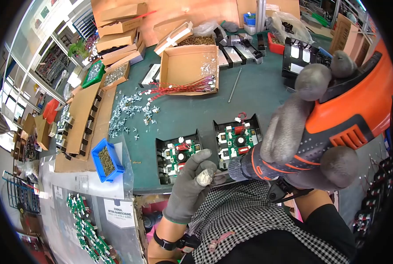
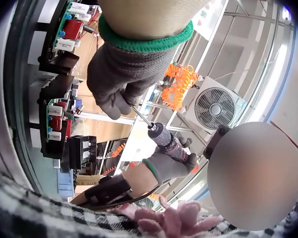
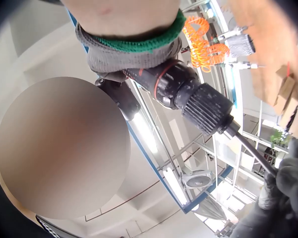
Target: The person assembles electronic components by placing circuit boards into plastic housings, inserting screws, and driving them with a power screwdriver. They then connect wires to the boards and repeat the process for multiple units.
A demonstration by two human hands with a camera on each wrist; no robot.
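An orange and black power drill (image 1: pixel 266 160) is gripped by the gloved right hand (image 1: pixel 293 119), its chuck facing left in the head view. From the chuck a long metal bit (image 3: pixel 253 154) runs to the gloved left hand (image 1: pixel 190 189), whose fingers (image 3: pixel 293 173) pinch around its tip. The left glove has a whitish patch at a fingertip. Just beyond the hands lie two black housings with green circuit boards, the left board (image 1: pixel 179 154) and the right board (image 1: pixel 238 141). In the left wrist view the bit (image 2: pixel 141 117) also ends at the left hand (image 2: pixel 124 74).
Silvery small parts (image 1: pixel 128 110) are scattered on the green table (image 1: pixel 196 112). A cardboard tray (image 1: pixel 187 66) with red wires stands behind, a thin rod (image 1: pixel 235 86) to its right. A blue bin (image 1: pixel 113 175) sits at the left, above more green boards (image 1: pixel 88 224).
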